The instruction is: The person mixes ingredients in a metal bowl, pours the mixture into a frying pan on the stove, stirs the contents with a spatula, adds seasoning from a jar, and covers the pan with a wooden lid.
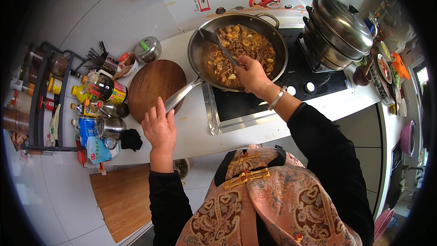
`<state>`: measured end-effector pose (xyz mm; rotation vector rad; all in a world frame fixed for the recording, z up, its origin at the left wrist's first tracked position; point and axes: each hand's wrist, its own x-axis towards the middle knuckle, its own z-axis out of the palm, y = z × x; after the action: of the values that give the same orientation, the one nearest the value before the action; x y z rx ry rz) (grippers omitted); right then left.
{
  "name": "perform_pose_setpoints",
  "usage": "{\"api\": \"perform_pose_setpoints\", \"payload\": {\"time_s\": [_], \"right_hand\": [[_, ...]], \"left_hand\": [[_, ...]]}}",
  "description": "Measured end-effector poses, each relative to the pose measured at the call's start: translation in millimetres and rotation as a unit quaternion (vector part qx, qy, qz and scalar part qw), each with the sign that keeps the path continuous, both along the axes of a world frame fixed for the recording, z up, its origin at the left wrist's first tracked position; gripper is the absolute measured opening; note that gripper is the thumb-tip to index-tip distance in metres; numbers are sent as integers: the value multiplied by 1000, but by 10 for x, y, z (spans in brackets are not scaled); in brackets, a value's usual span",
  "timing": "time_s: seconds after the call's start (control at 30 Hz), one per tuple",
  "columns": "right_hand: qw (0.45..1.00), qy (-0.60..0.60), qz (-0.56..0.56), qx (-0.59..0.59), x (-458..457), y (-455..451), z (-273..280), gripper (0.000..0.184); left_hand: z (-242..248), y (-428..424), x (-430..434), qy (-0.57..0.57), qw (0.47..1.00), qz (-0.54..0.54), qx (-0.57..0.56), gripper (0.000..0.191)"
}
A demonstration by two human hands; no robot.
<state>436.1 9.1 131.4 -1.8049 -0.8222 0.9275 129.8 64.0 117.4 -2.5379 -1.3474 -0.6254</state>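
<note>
A large steel wok (196, 58) sits on the left part of the black glass stove, holding a brown stew of chunks in sauce. My right hand (252, 75) is closed around the handle of a dark spatula (226, 50), whose blade rests at the upper left of the stew. The wok's long metal handle (182, 96) points down and left. My left hand (159, 124) lies over the end of that handle with its fingers extended; whether it grips the handle cannot be told.
Left of the wok lies a round wooden board (155, 85), beside sauce bottles (111, 89), a steel cup (110, 128) and a black cloth (131, 140). A lidded steel steamer (336, 34) stands on the right burner. Further right are a mortar (362, 77) and plates of food (384, 68).
</note>
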Motion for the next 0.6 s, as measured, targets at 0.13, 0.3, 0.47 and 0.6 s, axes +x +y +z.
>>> {"api": "perform_pose_setpoints", "payload": {"time_s": [0.13, 0.3, 0.47, 0.6], "right_hand": [[996, 32, 75, -35, -17, -298, 158, 39], [998, 4, 46, 37, 46, -305, 161, 37], [996, -53, -60, 30, 187, 151, 5, 36], [997, -4, -63, 45, 72, 175, -87, 35]], "left_hand": [[1, -1, 11, 0, 1000, 5, -6, 51], [-5, 6, 1, -4, 1000, -6, 3, 50], [1, 14, 4, -6, 1000, -14, 12, 50], [1, -2, 2, -4, 1000, -8, 6, 50]]}}
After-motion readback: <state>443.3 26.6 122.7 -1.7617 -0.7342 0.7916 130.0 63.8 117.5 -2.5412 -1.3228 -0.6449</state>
